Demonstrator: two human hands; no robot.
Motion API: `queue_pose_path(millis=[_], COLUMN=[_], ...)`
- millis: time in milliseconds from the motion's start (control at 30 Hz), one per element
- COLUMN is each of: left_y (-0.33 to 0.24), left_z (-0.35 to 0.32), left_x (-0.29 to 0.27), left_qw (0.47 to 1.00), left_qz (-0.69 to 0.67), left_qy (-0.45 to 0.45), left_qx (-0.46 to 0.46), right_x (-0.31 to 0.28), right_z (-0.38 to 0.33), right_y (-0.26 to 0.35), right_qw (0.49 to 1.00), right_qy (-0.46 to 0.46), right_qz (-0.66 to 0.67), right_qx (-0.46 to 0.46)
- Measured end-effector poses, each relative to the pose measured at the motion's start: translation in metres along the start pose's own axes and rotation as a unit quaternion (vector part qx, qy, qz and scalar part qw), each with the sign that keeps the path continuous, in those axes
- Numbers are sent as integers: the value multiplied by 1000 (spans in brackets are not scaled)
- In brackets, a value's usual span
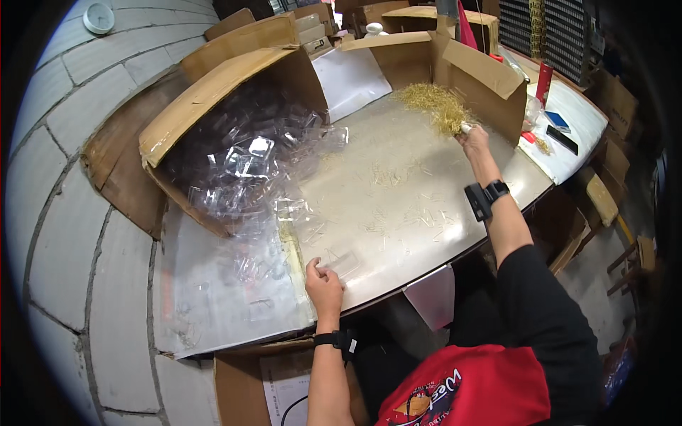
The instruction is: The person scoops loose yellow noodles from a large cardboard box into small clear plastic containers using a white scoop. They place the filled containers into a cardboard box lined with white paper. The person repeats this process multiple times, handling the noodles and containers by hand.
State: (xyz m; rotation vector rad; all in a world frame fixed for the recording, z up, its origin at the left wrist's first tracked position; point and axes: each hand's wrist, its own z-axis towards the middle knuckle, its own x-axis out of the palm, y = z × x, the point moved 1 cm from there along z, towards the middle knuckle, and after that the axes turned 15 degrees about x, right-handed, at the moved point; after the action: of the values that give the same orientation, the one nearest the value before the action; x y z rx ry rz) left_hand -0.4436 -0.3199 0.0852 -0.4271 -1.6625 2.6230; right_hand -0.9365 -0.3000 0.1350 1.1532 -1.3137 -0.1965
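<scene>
Your right hand pinches into the gold pin pile; your left hand, below it, pinches a clear tray. Next likely needs pins carried over.

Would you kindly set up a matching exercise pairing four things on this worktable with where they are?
Things:
1. left hand
2. right hand
3. clear plastic shells
4. white wall clock

Places:
A. spilling from the big tipped cardboard box
B. at the pile of thin golden pieces
C. high on the block wall, far left
D. on a clear shell at the table's near edge

Pairs: 1-D, 2-B, 3-A, 4-C
</scene>
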Motion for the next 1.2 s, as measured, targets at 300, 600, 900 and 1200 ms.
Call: queue_pose_path(millis=[300,600,900,1200], left_y=[-3,3,-2,1], left_z=[1,1,1,7], left_x=[-4,2,2,5], left_qw=[1000,1000,1000,1000], left_qz=[17,-6,-9,-2], left_qy=[-7,-7,0,-1], left_qx=[-16,-1,-17,-4], right_x=[16,10,-8,-13], right_z=[-7,16,41,51], right_y=[-13,-8,26,48], right_qw=[996,1000,984,960], right_qy=[21,-6,-79,-144], right_qz=[-48,-14,-155,-224], right_qx=[73,27,-39,-85])
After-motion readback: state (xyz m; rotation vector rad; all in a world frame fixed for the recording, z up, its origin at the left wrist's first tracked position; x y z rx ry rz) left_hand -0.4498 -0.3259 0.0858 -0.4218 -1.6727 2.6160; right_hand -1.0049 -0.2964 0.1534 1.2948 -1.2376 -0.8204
